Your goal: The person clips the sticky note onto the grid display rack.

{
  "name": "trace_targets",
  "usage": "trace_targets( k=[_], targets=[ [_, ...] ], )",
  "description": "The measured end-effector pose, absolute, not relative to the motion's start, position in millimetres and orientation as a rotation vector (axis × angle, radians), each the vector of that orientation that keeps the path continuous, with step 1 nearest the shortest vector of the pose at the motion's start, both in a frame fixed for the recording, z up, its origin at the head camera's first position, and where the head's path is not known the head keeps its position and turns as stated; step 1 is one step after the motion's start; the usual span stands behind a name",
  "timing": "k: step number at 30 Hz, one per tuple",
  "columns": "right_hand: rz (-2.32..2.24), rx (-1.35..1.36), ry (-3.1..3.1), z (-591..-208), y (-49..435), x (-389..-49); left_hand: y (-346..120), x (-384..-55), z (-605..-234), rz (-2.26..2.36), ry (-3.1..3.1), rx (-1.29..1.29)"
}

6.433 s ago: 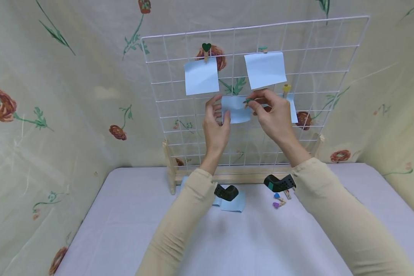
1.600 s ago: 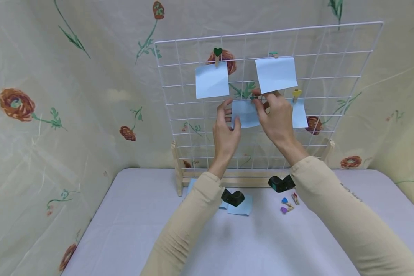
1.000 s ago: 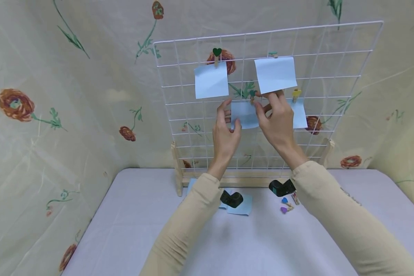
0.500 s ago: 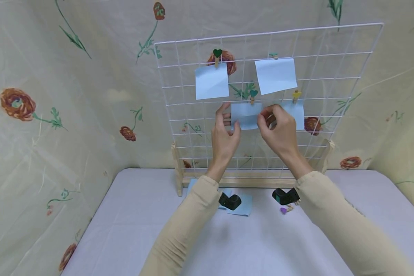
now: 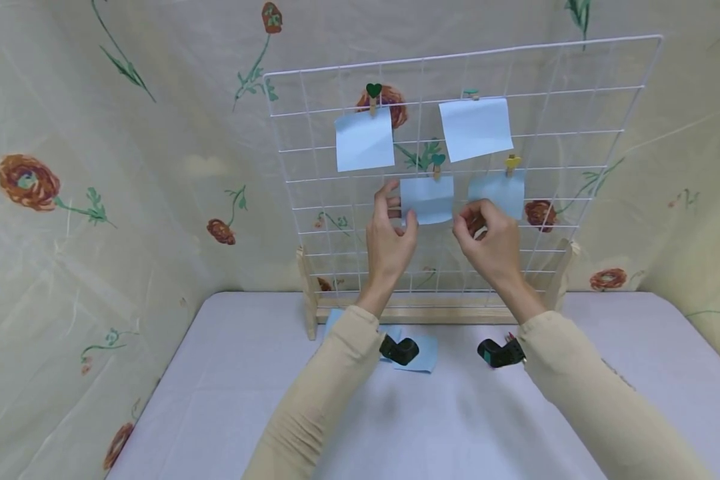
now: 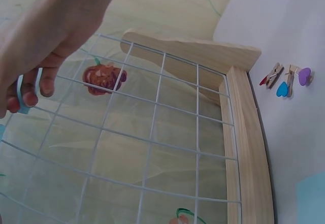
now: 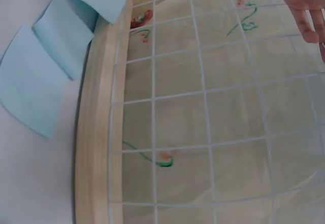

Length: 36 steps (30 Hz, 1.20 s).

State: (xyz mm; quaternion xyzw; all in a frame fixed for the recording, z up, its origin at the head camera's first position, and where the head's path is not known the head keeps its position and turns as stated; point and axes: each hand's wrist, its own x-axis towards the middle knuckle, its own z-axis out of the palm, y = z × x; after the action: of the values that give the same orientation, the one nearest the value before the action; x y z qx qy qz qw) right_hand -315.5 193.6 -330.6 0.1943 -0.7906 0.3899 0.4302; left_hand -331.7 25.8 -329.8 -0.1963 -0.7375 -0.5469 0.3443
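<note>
My left hand pinches the lower left side of a pale blue paper sheet, its thumb in front. That sheet hangs from the white wire grid by a clothespin with a teal heart. My right hand is by the sheet's lower right corner, fingers loosely curled and no object visible in them. It overlaps the bottom of another blue sheet, clipped with a yellow-topped clothespin. The right hand also shows in the left wrist view, the left hand's fingers in the right wrist view.
Two more blue sheets hang above, one left, one right, each under a green-topped clothespin. A wooden base carries the grid. Loose sheets lie in front. Red, blue and purple heart clothespins lie on the tabletop.
The right hand has clipped the teal-heart clothespin over the middle sheet and let go. It has since moved down past the sheet's right edge. The left hand stays at the sheet's left side.
</note>
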Motion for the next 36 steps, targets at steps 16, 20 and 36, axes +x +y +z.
trace_targets(
  k=[16, 20, 36],
  targets=[
    [0.991, 0.480, -2.080, -362.8, 209.5, -307.7, 22.4, -331.0, -345.4, -1.485, -1.921, -0.496],
    [0.987, 0.479, -2.097, -369.5, 211.7, -305.9, 22.4, -331.7, -347.8, -1.519, -1.926, -0.482],
    [1.013, 0.377, -2.189, -401.0, 232.0, -293.2, 20.6, -330.2, -349.7, -1.543, -1.938, -0.453]
  ],
)
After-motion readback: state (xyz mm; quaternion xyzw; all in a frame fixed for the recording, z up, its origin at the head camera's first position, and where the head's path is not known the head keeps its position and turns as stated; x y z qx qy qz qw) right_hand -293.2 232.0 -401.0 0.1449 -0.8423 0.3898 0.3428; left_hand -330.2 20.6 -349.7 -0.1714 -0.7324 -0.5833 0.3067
